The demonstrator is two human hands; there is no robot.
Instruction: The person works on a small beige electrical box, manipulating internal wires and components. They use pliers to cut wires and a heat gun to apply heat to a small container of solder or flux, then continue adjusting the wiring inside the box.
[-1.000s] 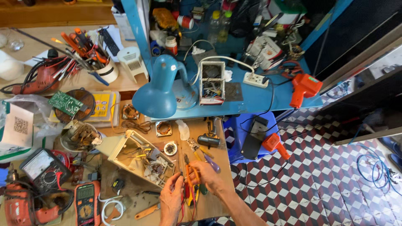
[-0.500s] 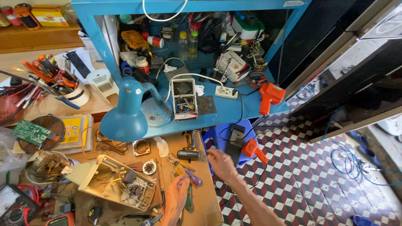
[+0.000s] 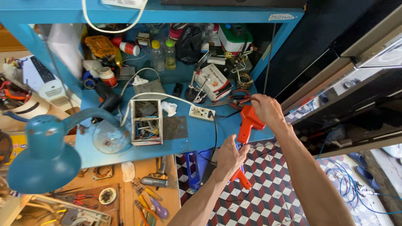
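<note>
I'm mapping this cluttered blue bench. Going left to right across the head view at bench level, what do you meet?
Blue desk lamp → open box of wires → white power strip → left hand → orange soldering gun → right hand.

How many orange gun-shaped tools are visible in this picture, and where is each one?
2. One orange gun-shaped tool lies on the blue shelf edge under the right hand. The second orange tool hangs lower, by the left hand. The clutter may hide others.

Bare hands (image 3: 251, 134), unsleeved forearms.
</note>
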